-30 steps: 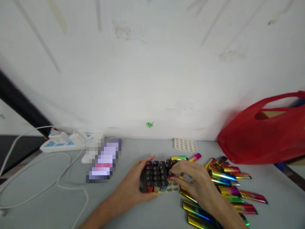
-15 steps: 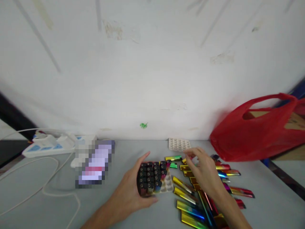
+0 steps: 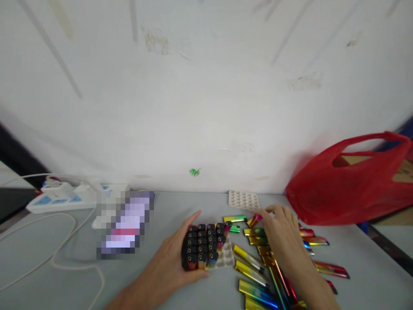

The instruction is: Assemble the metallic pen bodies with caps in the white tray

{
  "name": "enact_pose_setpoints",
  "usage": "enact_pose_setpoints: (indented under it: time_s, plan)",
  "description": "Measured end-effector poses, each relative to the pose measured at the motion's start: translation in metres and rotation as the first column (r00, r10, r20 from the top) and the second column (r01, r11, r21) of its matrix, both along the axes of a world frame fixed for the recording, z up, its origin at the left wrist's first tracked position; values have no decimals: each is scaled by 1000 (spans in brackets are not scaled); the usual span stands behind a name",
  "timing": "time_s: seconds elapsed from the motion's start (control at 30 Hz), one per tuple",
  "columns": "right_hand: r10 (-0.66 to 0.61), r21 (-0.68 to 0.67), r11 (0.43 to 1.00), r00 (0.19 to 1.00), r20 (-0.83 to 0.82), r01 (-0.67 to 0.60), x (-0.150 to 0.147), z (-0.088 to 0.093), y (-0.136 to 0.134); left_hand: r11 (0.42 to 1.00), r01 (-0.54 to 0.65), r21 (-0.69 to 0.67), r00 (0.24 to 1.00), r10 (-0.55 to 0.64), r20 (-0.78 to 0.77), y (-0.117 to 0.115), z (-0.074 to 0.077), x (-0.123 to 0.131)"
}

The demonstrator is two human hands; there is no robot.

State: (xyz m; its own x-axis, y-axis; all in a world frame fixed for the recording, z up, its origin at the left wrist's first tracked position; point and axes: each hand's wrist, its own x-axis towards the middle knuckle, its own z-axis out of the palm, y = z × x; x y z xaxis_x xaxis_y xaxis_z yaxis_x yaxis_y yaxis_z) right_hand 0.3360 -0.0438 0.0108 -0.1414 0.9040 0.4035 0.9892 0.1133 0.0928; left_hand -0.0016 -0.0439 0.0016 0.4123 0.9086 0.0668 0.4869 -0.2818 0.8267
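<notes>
Left hand: curved around the left side of a block of upright lighters, thumb along the near edge and index finger stretched along the far edge — thumb and fingers wide apart, the block clasped between them.
Upright lighters: black-topped, packed in close rows; coloured bodies show at the near and right sides.
Held tray: pale and cupped, beneath the upright lighters; uncovered cups show toward its right side.
Right hand: back uppermost, above the loose lighters, fingers bent toward a red-and-gold lighter; whether the fingertips pinch it or only reach beside it cannot be told.
Loose lighters: shiny, in gold, green, blue and red, lying on their sides to the right of the held tray; several overlap, and the right hand and forearm hide part of the heap.
Second tray: pale, cupped, flat on the grey table near the wall, just beyond the red-and-gold lighter.
Phone: blurred into blocks, screen lit violet with a pink band; left of the left hand.
Power strip: white with blue patches, plugs seated in it; a white cable loops across the table nearby.
Bag: red, handled, at the right beside the wall — brown cardboard shows at its opening.
Wall: pale and scuffed, with a small green mark low down.
</notes>
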Motion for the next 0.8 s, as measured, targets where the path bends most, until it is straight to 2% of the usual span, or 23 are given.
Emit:
enact_pose_setpoints:
  time_s: [0.3, 0.57, 0.7, 0.8]
  plan:
    - [-34, -2, 999, 997, -76, 34, 11, -17, 10, 999, 32, 4, 999, -32, -28, 2, 1, -6]
    - [-3, -26, 1000, 986, -165, -2, 19, -28, 19, 999, 39, 5, 998, -38, -41, 3, 3, -7]
    - [29, -51, 998, 959, -282, -45, 13, -24, 20, 999, 31, -8, 999, -31, -30, 3, 4, -7]
    - [42, -42, 997, 921, -388, -63, 2, -8, 15, 999, 36, -16, 999, -36, -28, 3, 5, -6]
